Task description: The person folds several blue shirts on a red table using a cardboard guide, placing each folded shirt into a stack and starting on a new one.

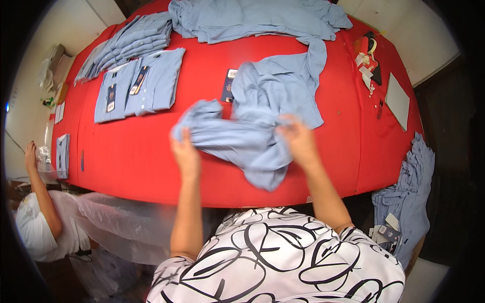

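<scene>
A crumpled light blue shirt [255, 134] lies across the red table in front of me, part of it lifted and blurred by motion. My left hand [187, 155] is closed on its left end, with the thumb showing and the other fingers partly behind the cloth. On the shirt's right side, my right hand [299, 140] pinches the fabric. Under the shirt's upper left edge a dark hang tag [228, 85] sticks out. One sleeve [317, 60] stretches away toward the far side of the table.
Folded blue shirts with tags [154, 88] lie at left, before a stack [136, 43]. More shirts [257, 20] are spread at the back. A white board [398, 101] and scraps lie right. Shirts hang [409, 187] off the right edge. A co-worker's hand [31, 156] is far left.
</scene>
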